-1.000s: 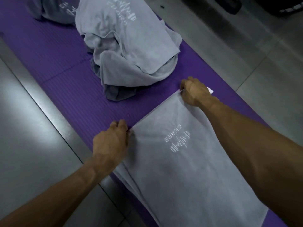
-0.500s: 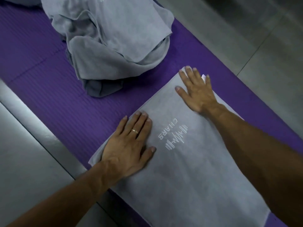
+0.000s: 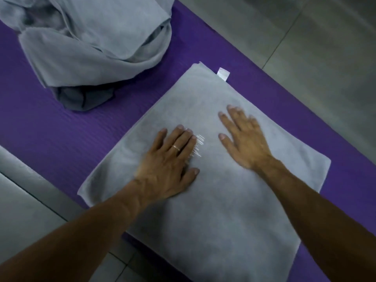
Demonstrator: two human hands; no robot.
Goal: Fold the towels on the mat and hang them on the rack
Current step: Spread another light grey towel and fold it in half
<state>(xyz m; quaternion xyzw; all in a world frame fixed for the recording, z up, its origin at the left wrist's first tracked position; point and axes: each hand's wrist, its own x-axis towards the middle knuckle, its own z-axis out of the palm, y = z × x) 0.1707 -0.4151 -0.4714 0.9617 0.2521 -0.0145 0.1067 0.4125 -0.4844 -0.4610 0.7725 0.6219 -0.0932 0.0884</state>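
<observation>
Pressing a folded towel flat on the purple mat.
Left hand and right hand lay flat on it with straight fingers, holding nothing; a messy towel pile sat nearby.

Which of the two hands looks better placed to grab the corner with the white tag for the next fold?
Probably the right hand. It lies flat on the folded towel on the side nearer the white tag. The left hand rests nearer the towel's opposite edge.
</observation>
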